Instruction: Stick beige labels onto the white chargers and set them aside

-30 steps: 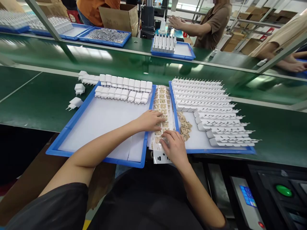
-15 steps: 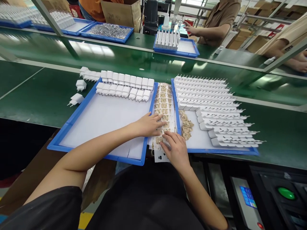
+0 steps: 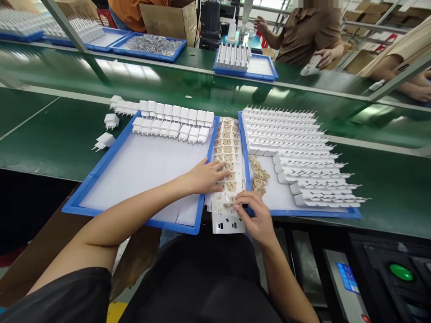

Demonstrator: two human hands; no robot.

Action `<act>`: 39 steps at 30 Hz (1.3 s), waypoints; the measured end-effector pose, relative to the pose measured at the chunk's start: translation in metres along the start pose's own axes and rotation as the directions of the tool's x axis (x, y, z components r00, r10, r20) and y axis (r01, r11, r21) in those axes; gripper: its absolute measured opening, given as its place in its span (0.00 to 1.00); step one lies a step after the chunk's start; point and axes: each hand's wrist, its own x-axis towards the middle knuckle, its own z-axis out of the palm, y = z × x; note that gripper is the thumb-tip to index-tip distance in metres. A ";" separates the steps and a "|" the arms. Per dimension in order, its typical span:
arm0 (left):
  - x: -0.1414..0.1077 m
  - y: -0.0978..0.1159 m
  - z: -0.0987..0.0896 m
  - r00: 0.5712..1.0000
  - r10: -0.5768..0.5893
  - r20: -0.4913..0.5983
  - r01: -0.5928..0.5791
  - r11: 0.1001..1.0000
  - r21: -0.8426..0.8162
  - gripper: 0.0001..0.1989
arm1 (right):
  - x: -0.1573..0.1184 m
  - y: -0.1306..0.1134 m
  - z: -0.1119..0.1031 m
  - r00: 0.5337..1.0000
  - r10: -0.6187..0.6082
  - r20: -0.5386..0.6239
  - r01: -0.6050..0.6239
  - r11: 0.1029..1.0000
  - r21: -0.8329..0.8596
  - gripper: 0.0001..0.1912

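Observation:
Between two blue-rimmed trays lies a sheet of tan stickers [image 3: 228, 142]. My left hand [image 3: 208, 176] rests on its left side, fingers spread. Over the sheet's lower end, my right hand [image 3: 255, 214] pinches something thin and pale, perhaps a sticker or its backing; it is too small to make out. The left tray [image 3: 90, 190] bears two rows of white plug adapters [image 3: 174, 113] at its far end. In the right tray [image 3: 313, 214], many white adapters [image 3: 279, 130] stand pins up beside a pile of loose tan pieces [image 3: 260, 179].
Loose white adapters [image 3: 111, 121] lie left of the left tray. Across a green conveyor [image 3: 188, 85] are more trays, a cardboard box [image 3: 168, 20] and other people. A device with a green button [image 3: 401, 272] is at the lower right.
My right hand has moved slightly right and toward me, its thumb and fingers now closed together. The lower sheet shows fewer tan stickers. Across the conveyor, a person's hand now holds a white object.

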 end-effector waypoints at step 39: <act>-0.076 0.057 0.045 0.779 -0.574 -0.252 -0.236 0.104 -0.966 0.19 | 0.017 -0.033 0.022 0.977 0.210 -0.037 -0.157 0.824 0.545 0.04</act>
